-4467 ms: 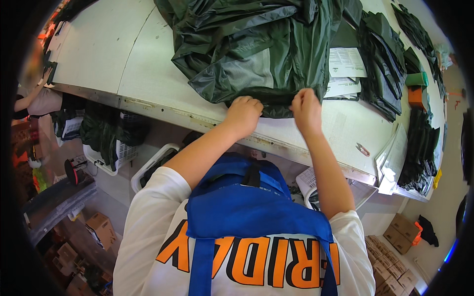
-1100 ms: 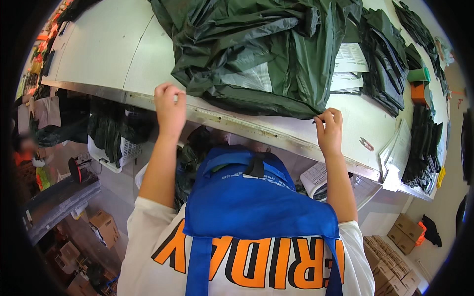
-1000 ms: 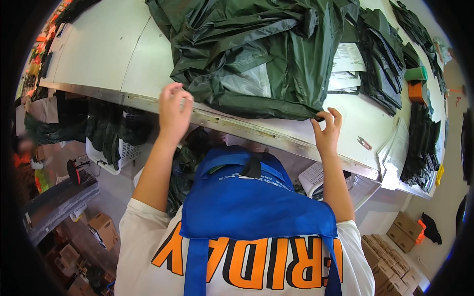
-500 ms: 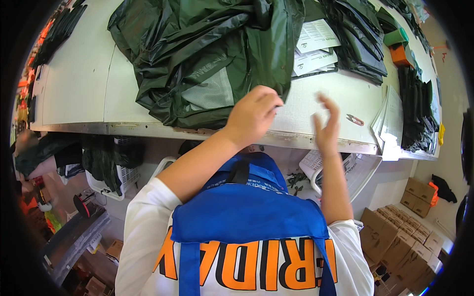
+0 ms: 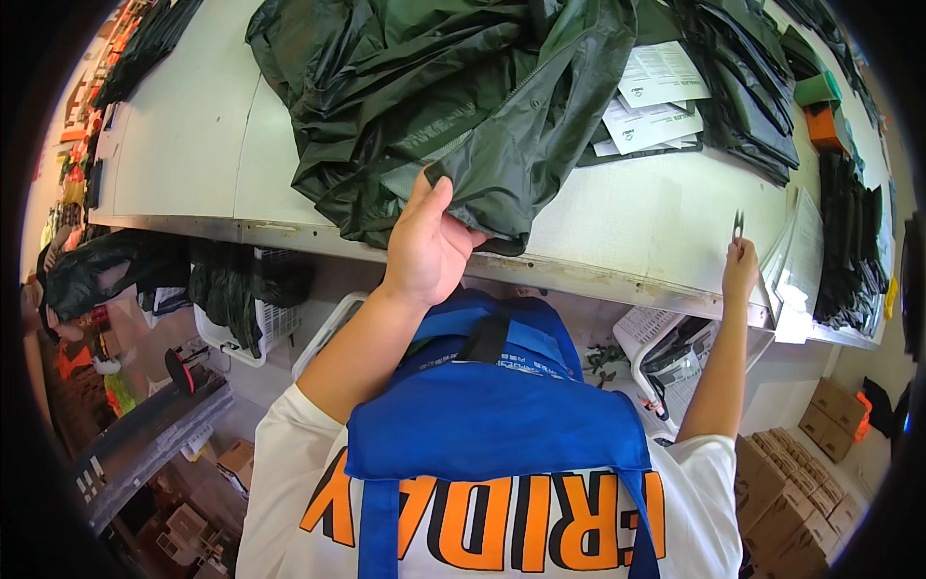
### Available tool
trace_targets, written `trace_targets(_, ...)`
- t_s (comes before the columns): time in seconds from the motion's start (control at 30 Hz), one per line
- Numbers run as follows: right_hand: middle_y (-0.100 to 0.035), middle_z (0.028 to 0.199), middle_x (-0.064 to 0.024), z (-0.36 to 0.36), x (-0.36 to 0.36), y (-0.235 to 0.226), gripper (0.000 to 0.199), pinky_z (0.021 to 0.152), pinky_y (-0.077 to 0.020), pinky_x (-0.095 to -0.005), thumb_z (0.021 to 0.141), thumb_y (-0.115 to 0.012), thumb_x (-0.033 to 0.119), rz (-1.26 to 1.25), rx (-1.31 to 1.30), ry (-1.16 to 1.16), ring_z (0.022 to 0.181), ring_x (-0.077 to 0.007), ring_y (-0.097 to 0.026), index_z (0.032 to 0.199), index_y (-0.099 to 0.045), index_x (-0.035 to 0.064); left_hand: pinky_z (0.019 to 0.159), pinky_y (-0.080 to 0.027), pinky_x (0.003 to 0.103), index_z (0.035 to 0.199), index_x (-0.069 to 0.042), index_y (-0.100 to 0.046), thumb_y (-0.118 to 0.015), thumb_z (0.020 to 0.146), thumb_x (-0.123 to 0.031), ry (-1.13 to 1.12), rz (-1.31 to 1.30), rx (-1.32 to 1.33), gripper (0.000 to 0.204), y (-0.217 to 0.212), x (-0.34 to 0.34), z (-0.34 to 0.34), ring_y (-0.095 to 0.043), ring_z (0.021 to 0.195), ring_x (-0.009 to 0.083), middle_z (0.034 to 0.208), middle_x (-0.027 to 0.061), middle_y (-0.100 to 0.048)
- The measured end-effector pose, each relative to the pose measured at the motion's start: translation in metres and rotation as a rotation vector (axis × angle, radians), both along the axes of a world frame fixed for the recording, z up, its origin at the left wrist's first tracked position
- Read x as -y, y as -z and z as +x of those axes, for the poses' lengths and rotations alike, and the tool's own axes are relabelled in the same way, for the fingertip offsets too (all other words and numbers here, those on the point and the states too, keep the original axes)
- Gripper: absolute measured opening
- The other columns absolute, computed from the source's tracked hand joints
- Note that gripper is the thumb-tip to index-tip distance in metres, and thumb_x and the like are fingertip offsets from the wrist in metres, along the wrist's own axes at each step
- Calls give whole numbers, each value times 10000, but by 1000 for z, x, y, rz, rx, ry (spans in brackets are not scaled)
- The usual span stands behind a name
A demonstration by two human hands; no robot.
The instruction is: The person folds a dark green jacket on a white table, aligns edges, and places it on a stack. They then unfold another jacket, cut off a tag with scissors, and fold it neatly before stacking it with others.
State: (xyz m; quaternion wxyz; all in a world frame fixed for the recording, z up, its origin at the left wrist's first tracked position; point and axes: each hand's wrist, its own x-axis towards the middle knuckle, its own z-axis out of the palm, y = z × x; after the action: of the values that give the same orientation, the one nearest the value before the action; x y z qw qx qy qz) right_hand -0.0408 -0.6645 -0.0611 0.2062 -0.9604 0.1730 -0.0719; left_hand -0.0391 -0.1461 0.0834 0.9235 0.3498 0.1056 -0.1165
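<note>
A dark green rain jacket (image 5: 521, 135) lies bunched on the white table, its front hanging near the table edge. My left hand (image 5: 424, 241) is closed on a corner of its fabric, thumb on top and fingers underneath. Beside the thumb, a strip of grey mesh lining (image 5: 400, 181) shows. Out to the right, my right hand (image 5: 741, 268) grips a small pair of thread snips (image 5: 738, 228), blades pointing away from me, above the table's front edge.
White printed sheets (image 5: 656, 101) lie right of the jacket, beside stacked dark folded garments (image 5: 752, 87). Clear plastic sheets (image 5: 796, 251) overhang the table's right end. Below the edge stand white baskets (image 5: 656, 338); cardboard boxes (image 5: 791, 482) fill the lower right. Another person's arm (image 5: 72, 280) shows far left.
My left hand has shifted left and taken hold of the jacket's corner, whose flap now lies nearer the edge. My right hand has reached right and picked the snips up off the table.
</note>
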Motion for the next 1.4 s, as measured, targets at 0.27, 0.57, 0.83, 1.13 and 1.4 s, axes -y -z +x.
trace_targets(0.27, -625, 976, -81, 32, -269, -99, 305, 716, -480, -253, 935, -505, 70, 617, 262, -443, 758, -129, -565, 1226, -594, 48, 1093, -313, 455, 1430, -10, -298, -496, 890, -164, 103, -151, 94, 595, 10, -10, -15, -435, 1293, 276, 1421, 156, -418)
trace_targets(0.57, -640, 940, -72, 38, -344, -110, 305, 734, -497, -262, 778, -728, 35, 886, 248, -590, 843, -165, -605, 1076, -663, 47, 1095, -295, 486, 1194, -80, -563, -558, 807, -183, 138, -450, -12, 401, 28, -28, -20, -444, 1276, 327, 1356, 160, -501)
trace_targets(0.83, -645, 936, -61, 46, -344, -108, 319, 720, -489, -260, 764, -741, 41, 923, 242, -661, 839, -160, -599, 1076, -675, 50, 1088, -296, 504, 1142, -91, -590, -562, 792, -193, 124, -510, -33, 366, 26, -33, -17, -464, 1253, 336, 1313, 164, -537)
trace_targets(1.13, -645, 913, -57, 49, -348, -116, 308, 699, -490, -256, 762, -748, 58, 975, 194, -676, 813, -147, -596, 1065, -691, 56, 1076, -302, 488, 959, -88, -598, -579, 760, -195, 167, -514, -48, 227, 26, -36, -15, -483, 1215, 329, 1254, 157, -561)
trace_targets(1.4, -642, 888, -48, 47, -347, -124, 242, 711, -481, -249, 784, -733, 55, 974, 162, -663, 812, -130, -592, 1024, -703, 46, 1034, -324, 447, 752, -95, -479, -581, 758, -201, 227, -447, -28, 148, 25, -34, -12, -482, 1140, 295, 1150, 133, -543)
